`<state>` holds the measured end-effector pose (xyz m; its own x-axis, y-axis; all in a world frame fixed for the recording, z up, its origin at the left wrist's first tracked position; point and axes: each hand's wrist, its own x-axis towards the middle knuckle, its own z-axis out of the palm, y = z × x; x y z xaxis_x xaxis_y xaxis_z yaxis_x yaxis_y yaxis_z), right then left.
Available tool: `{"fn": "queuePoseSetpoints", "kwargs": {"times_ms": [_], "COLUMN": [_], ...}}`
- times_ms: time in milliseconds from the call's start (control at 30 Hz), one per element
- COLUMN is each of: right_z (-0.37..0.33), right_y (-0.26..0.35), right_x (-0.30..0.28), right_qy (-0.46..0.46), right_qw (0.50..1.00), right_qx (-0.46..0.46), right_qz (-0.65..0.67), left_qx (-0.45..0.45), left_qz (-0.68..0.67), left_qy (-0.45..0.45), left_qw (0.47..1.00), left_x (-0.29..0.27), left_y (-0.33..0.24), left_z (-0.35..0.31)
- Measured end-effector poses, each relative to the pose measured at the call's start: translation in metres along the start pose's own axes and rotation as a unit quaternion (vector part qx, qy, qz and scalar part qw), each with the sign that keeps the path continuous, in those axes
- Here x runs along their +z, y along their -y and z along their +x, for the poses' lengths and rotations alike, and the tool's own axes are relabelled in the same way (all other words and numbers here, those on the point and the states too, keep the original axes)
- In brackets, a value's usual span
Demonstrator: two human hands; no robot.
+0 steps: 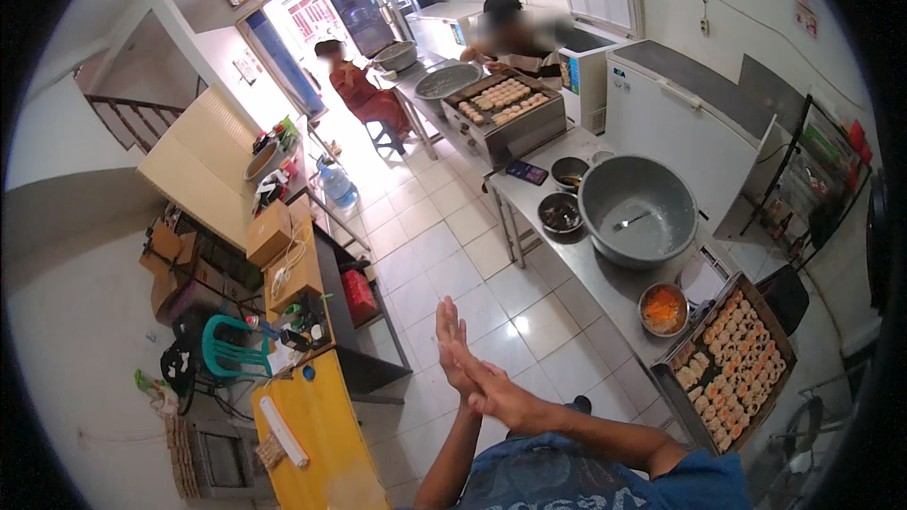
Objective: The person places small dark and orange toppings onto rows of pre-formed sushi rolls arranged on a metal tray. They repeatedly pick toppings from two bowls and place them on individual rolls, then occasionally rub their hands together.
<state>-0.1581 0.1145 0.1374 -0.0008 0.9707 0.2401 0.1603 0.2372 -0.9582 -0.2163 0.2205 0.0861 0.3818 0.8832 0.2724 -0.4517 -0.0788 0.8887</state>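
Hands meet in front of the blue shirt (557, 472): left hand (454, 359) upright, right hand (505, 399) laid against its palm side. Whether anything lies between them cannot be told. Well apart from both, to the right, one tray (676, 408) sits at the near end of the steel table (612, 307), holding several dozen dumplings (737, 368), too crowded to count exactly; some have orange tops.

Just beyond it stands one bowl (652, 328) of orange shreds, with one white flat device (702, 276) beside it. Further along come one large grey basin (605, 194) with one fork (631, 221) inside, two small dark bowls (560, 213) and one phone (526, 172). A second batch of dumplings fills the top of one metal cooker (520, 134).

Two other people are present, one seated in red (364, 94), one behind the cooker. On the left are one green chair (230, 349), one water jug (337, 187) and one yellow table (326, 425).

Pale lettering crosses the shirt, partly cut off. Small stickers (621, 79) on the closed freezer (675, 127) and one wall notice (805, 17) are too small to read.
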Motion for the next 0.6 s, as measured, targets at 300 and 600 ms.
{"fn": "queuePoseSetpoints", "kwargs": {"times_ms": [300,600], "right_z": [0.013,0.024], "right_y": [-0.099,-0.104], "right_x": [-0.128,-0.14], "right_qy": [-0.235,-0.274], "right_qw": [0.969,0.872], "right_qx": [0.056,0.135], "right_qz": [-0.056,0.383], "left_qx": [-0.075,0.081], "left_qz": [-0.161,0.341], "left_qy": [0.132,0.274], "left_qw": [0.975,0.896], "left_x": [0.138,0.116], "left_y": [-0.003,0.124], "left_z": [-0.006,0.075]}}
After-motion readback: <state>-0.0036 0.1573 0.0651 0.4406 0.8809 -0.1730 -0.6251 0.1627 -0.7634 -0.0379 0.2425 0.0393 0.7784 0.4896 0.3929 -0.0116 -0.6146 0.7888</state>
